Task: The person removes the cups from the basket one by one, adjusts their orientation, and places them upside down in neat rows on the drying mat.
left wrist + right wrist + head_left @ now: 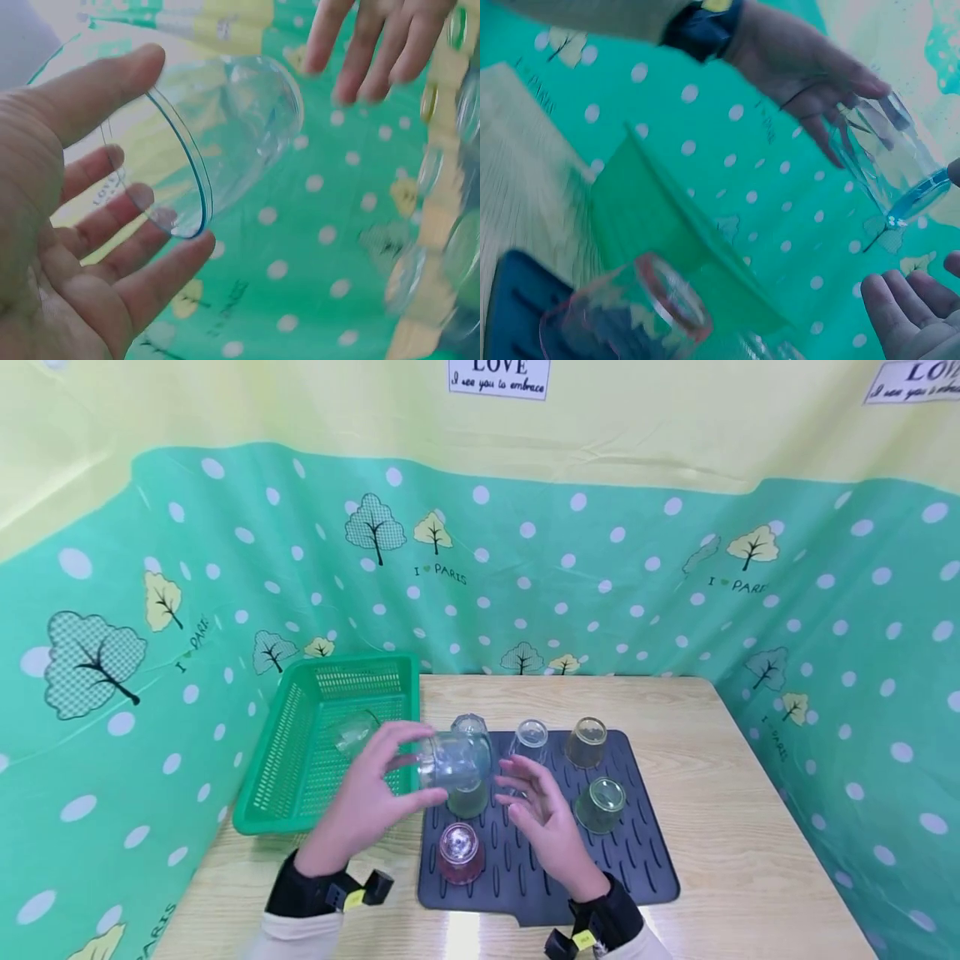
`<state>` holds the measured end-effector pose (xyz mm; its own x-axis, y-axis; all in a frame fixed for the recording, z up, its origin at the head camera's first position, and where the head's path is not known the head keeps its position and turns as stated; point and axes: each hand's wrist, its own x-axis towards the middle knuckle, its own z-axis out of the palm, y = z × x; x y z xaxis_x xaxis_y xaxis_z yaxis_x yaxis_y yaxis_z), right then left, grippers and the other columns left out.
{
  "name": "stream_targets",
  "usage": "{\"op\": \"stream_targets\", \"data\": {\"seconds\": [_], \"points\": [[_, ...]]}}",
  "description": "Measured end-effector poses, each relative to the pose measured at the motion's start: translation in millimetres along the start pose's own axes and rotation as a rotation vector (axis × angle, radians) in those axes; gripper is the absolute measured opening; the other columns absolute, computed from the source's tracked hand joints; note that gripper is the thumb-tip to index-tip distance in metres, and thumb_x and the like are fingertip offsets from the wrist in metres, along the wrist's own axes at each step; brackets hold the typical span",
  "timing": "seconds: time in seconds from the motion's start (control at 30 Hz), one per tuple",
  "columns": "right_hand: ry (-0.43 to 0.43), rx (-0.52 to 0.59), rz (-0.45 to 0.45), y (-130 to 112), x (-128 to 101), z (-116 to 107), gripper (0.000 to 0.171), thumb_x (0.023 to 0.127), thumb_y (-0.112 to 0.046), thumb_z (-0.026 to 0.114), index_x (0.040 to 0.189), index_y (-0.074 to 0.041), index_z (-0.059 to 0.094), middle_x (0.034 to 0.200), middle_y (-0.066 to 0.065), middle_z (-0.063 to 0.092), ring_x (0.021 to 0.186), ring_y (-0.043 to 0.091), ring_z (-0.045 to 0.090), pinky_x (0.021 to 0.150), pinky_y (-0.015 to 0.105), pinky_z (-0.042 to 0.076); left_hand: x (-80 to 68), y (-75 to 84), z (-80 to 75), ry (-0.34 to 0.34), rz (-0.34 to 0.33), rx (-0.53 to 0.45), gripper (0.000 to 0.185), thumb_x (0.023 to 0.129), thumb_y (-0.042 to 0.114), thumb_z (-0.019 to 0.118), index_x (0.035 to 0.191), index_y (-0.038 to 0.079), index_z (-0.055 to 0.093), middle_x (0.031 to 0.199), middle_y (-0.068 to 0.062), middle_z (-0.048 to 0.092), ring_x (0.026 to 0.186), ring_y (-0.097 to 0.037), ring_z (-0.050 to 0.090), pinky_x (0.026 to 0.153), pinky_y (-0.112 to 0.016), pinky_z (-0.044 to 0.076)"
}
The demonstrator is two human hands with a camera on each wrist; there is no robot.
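Six glasses (pixel 587 742), perhaps, beside basket (pixel 296 777).

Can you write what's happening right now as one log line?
left hand: holds clear glass sideways | right hand: open, beside glass | mat: six more glasses | basket: one glass

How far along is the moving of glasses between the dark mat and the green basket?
One clear glass already lies in the green plastic basket. The left hand holds a second clear glass on its side above the dark ridged mat, the right hand open beside it. About six glasses remain on the mat, including a pink-tinted one.
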<state>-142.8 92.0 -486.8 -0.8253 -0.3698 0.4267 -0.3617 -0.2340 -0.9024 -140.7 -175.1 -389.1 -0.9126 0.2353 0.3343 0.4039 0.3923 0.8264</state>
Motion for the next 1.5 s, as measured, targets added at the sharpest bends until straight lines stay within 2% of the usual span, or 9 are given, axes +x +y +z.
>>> {"op": "stream_targets", "data": {"seconds": [0.17,0.4,0.73,0.87,1.0,1.1,1.2,1.37,1.5], "points": [[0.020,0.057,0.061,-4,-1,1,0.057,0.106,-0.004,0.052,0.158,0.000,0.028,0.152,0.019,0.040,0.134,0.016,0.053,0.105,0.029,0.052,-16.7,-6.4,21.3,-0.057,0.009,-0.124,0.069,0.077,0.018,0.092,0.137,0.022,0.059,0.140,0.001,0.055,0.128,-0.026,0.057,0.101,-0.038,0.056],[0.024,0.077,0.043,1,-8,-3,0.047,0.103,0.002,0.056,0.146,0.011,0.040,0.144,0.017,0.047,0.130,0.013,0.055,0.102,0.023,0.052,-28.0,-19.5,39.7,-0.095,0.003,-0.226,0.068,0.077,0.013,0.092,0.135,0.010,0.057,0.140,-0.006,0.054,0.131,-0.028,0.053,0.102,-0.039,0.056],[0.024,0.079,0.060,3,-18,-20,0.048,0.099,0.005,0.061,0.144,0.008,0.044,0.138,0.005,0.052,0.117,0.011,0.059,0.091,0.021,0.057,-26.8,-32.3,49.1,-0.165,0.007,-0.222,0.069,0.080,0.021,0.091,0.140,0.016,0.056,0.146,-0.007,0.051,0.133,-0.029,0.052,0.104,-0.043,0.055],[0.058,-0.127,0.003,-2,-25,-33,0.049,0.095,0.013,0.062,0.142,0.006,0.049,0.133,0.007,0.054,0.117,0.012,0.057,0.094,0.022,0.055,-24.0,-38.3,44.2,-0.168,0.004,-0.164,0.074,0.081,0.018,0.090,0.145,0.020,0.052,0.144,-0.001,0.052,0.132,-0.027,0.052,0.106,-0.040,0.053],[0.087,-0.562,-0.097,-9,-33,-46,0.055,0.086,0.006,0.074,0.138,-0.005,0.060,0.128,0.007,0.057,0.116,0.017,0.056,0.100,0.022,0.049,-23.6,-48.8,34.2,-0.115,-0.022,-0.121,0.076,0.083,0.016,0.089,0.148,0.017,0.049,0.143,-0.001,0.053,0.129,-0.028,0.055,0.105,-0.043,0.054],[0.102,-0.791,-0.154,-6,-37,-49,0.057,0.078,-0.005,0.080,0.134,-0.011,0.065,0.125,0.005,0.058,0.112,0.019,0.057,0.099,0.023,0.047,-23.6,-55.7,25.0,-0.072,-0.067,-0.089,0.076,0.085,0.021,0.088,0.149,0.018,0.047,0.143,-0.001,0.054,0.127,-0.028,0.057,0.103,-0.049,0.055],[0.089,-0.906,-0.146,9,-43,-45,0.056,0.075,-0.014,0.083,0.128,-0.010,0.067,0.120,0.005,0.059,0.106,0.019,0.059,0.092,0.027,0.052,-23.5,-61.2,17.8,-0.041,-0.117,-0.071,0.075,0.086,0.023,0.087,0.149,0.018,0.047,0.140,-0.001,0.056,0.124,-0.030,0.059,0.102,-0.053,0.054],[0.035,-1.049,0.032,45,-55,-34,0.061,0.075,-0.022,0.088,0.128,-0.010,0.062,0.121,0.003,0.057,0.108,0.016,0.058,0.089,0.036,0.057,-21.6,-67.6,10.4,-0.007,-0.162,-0.031,0.075,0.087,0.024,0.086,0.150,0.014,0.047,0.137,-0.005,0.059,0.120,-0.030,0.061,0.101,-0.051,0.055],[0.061,-1.052,0.114,53,-58,-32,0.065,0.072,-0.021,0.092,0.129,-0.013,0.060,0.121,0.001,0.056,0.109,0.015,0.057,0.090,0.037,0.057,-19.8,-72.9,7.5,-0.001,-0.185,0.000,0.075,0.088,0.029,0.084,0.151,0.013,0.046,0.137,-0.009,0.060,0.122,-0.031,0.061,0.101,-0.052,0.055]]}}
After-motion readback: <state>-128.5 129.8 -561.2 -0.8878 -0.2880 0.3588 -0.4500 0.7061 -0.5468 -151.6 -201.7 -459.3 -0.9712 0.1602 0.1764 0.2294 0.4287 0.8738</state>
